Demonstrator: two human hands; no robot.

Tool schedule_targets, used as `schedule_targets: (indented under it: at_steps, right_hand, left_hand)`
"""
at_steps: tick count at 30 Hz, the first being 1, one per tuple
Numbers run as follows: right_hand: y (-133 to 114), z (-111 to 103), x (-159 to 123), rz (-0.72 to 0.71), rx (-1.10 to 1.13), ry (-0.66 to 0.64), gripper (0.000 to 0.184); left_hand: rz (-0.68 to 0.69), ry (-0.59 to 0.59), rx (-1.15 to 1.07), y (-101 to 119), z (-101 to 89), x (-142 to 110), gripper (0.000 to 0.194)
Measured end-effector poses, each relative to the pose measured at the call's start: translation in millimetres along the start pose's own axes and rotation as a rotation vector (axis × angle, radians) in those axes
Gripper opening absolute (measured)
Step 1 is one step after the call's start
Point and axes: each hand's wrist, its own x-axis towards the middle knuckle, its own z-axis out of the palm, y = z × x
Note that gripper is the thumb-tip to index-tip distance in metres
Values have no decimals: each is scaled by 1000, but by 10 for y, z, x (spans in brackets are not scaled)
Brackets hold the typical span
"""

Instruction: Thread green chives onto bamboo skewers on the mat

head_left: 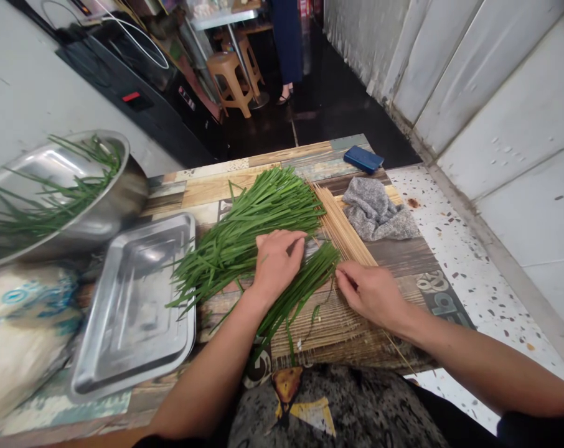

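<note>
My left hand [278, 258] rests over green garlic chives, between a large pile [258, 211] and a smaller bundle [305, 280]. Its fingers are bent down onto the stalks, thumb and index finger close together, fingertips partly hidden. At the right end of the small bundle, my right hand [368, 292] is closed in a pinch on a thin bamboo skewer [401, 354], which sticks out below the wrist. Whether its point is in the chives is hidden. Just beyond that hand lie many loose bamboo skewers [342, 227], side by side.
A metal tray [139, 305] stands left, beside a steel bowl [123, 180] with more chives and a filled plastic bag [25, 336]. A grey cloth [375, 208] and a blue box [363, 159] lie at the table's right. Beyond are stools [228, 78] and a standing person [286, 50].
</note>
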Motion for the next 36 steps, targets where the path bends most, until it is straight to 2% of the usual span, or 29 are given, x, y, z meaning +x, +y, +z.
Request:
schedule_targets:
  at_steps: [7,14,25,36]
  right_hand:
    - [9,-1,4,4,-4,-33,31]
    - [8,8,-3,-1,-2,-11,33]
    - [3,6,6,6,3,-8,31]
    - [-3,-4,5,33,10,-64,31]
  left_hand:
    - [-35,24,-34,-5,-5,2,17]
    - [-51,21,-43,-12,4,11,17]
    - [-32,1,-53,-17,-11,3,18]
    - [-10,-39,-79,-32,-17,-2,19]
